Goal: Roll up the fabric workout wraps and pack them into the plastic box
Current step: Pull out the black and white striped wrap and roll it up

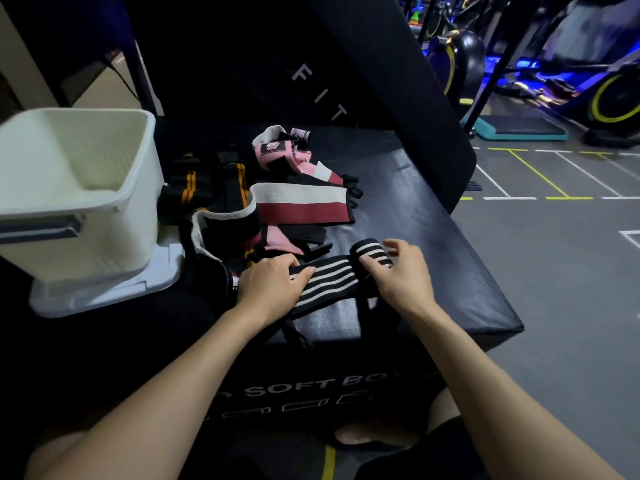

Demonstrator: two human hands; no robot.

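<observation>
soft box (433, 237): a black padded gym block by which everything is carried, with "SOFT BO" printed on the near face

plastic box (131, 216): white, parked at the left edge, seemingly stood on its own lid; only part of the inside is shown and no wraps can be seen in there, so packing looks not yet started

pile of wraps (277, 199): loose stuff heaped mid-surface just right of the plastic box – red/white, pink, black with orange stripes, none rolled as far as can be told

striped wrap (325, 277): black with white stripes, laid out near the front edge, its right end already wound into a small roll while the rest is left flat

left hand (270, 282): the flat part is pinned down and gripped, fingers curled over the wrap's left end

right hand (398, 268): the rolled end is gripped, thumb tucked under, fingers over the top

progress: pretty early days by the look of it – one wrap is partly rolled, the whole pile is left to be done, nothing is judged packed yet
</observation>
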